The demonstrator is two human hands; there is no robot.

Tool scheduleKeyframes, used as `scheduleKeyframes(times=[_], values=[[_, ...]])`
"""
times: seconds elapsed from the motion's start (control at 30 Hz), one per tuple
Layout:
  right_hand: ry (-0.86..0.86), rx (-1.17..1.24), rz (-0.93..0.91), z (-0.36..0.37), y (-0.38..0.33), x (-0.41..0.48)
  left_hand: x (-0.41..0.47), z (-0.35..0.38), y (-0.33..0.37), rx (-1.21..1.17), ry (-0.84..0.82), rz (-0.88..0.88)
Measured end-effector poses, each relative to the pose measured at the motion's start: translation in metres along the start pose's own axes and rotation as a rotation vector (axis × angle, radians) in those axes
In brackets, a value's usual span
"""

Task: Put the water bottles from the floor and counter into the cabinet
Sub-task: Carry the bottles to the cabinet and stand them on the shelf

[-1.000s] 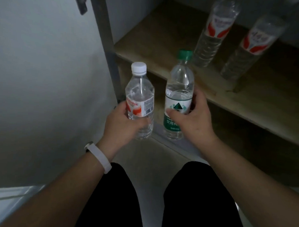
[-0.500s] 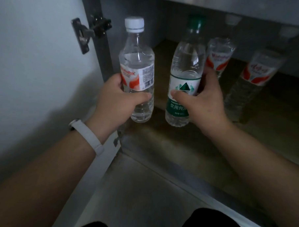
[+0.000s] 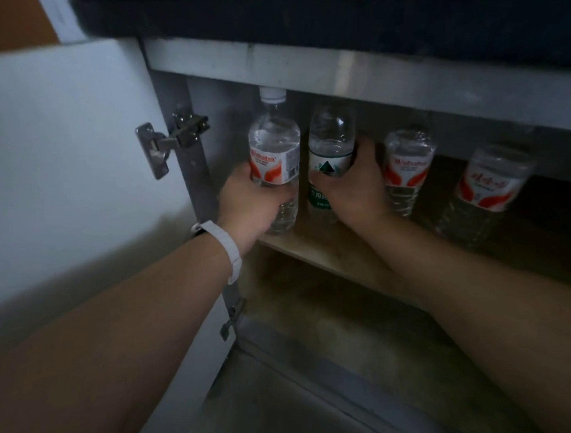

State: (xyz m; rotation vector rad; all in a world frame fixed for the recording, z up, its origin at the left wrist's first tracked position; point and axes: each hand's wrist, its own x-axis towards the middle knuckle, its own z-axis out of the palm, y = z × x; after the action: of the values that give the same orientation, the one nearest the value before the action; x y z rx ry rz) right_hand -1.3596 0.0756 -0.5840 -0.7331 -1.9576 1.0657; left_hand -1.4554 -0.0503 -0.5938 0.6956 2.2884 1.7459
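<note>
This looks like a home kitchen or a similar household storage corner, dimly lit; a low cabinet [image 3: 194, 186] sits under a dark countertop [image 3: 319, 18], its white door [image 3: 66, 174] swung open on a metal hinge [image 3: 169, 145]. Inside, a plain wooden shelf [image 3: 325, 250] carries labelled water bottles [image 3: 407, 169] standing in a row; a grey floor [image 3: 285, 412] lies below.

- One view only, worn on the head, low and close before the grey open cabinet [image 3: 349, 71].
- It faces forward and slightly down onto the pale wooden shelf [image 3: 322, 249].
- Wide lens: the white cabinet door [image 3: 67, 157] fills the left.
</note>
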Motion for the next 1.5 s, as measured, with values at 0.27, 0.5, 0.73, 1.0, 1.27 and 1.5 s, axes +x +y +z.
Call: scheduleKeyframes(times=[0.27,0.5,0.73,1.0,1.27,1.5], values=[[-0.019,0.022,0.035,0.014,0.015,0.021,0.018,0.010,-0.013,0.056,0.010,0.048],[-0.081,-0.022,0.049,0.016,0.027,0.023,0.017,0.010,-0.021,0.078,0.001,0.082],[-0.191,-0.048,0.205,0.011,0.032,0.005,0.005,0.006,-0.019,0.110,-0.094,0.074],[-0.222,-0.020,0.174,-0.004,0.021,-0.046,-0.040,-0.009,-0.037,0.269,-0.223,0.218],[-0.525,-0.869,-0.179,-0.033,-0.009,-0.103,-0.101,-0.051,-0.021,0.769,-0.264,0.341],[-0.816,-0.883,-0.017,-0.081,-0.122,-0.146,-0.162,-0.130,0.064,1.012,-0.419,0.262]])
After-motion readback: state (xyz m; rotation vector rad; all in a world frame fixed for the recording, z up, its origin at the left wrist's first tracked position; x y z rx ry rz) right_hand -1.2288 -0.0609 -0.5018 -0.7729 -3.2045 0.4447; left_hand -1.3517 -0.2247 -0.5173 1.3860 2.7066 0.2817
